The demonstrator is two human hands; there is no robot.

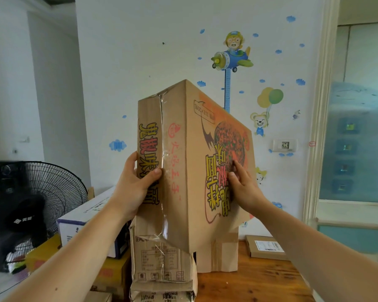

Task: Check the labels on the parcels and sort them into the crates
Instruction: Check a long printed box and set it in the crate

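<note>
Left hand [135, 186] grips the box [183, 149] at the left edge of its narrow face: the thumb lies on the front over the yellow lettering and the fingers wrap behind the edge. Right hand [242, 186] is flat and spread, with straight fingers pressed against the broad printed side.

The box is held up at centre view, above the goods on the table [260, 280]. Its long axis stands upright, leaning slightly. A vertical corner edge faces the camera, so the narrow face turns left and the broad side turns right. The print reads upside down, so the box's own top end points down. Clear tape [162, 127] runs lengthwise down the narrow face, wrinkled and lifting at its lower end.

Directly below stands a taped carton [159, 258], itself resting on a crumpled pack [162, 295] marked "jahwa". Whether the box's lower corner touches the carton cannot be told. Behind, to the right, is a plain brown case [223, 251]. Further right a flat parcel [266, 247] lies on the wood with its white label up.

To the left, a white crate [85, 219] with a purple band sits on yellow packs [46, 253], beside a black fan [52, 192]. Cartoon stickers [231, 55] and a socket [285, 145] mark the wall behind.
</note>
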